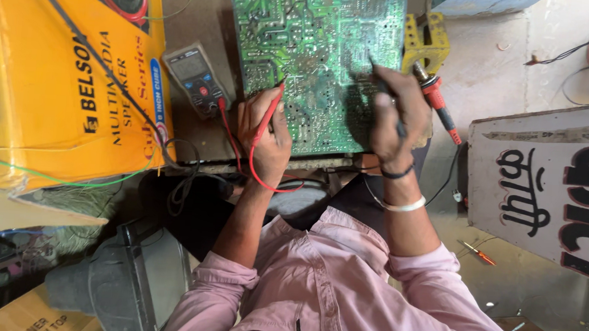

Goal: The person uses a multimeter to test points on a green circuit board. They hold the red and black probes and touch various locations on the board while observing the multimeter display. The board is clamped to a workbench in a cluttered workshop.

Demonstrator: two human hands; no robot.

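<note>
Green board [319, 57], stiff, fragile, best gripped by edges, lay flat on our bench while our left hand [263, 132] pinched the red probe [268, 119] and right hand [396, 117] gripped the black probe [383, 85].

daylight is falling across a pale concrete floor [557, 59] at the right; a painted white signboard [549, 183] is leaning there, and a big yellow carton [52, 79] is sitting left.
</note>
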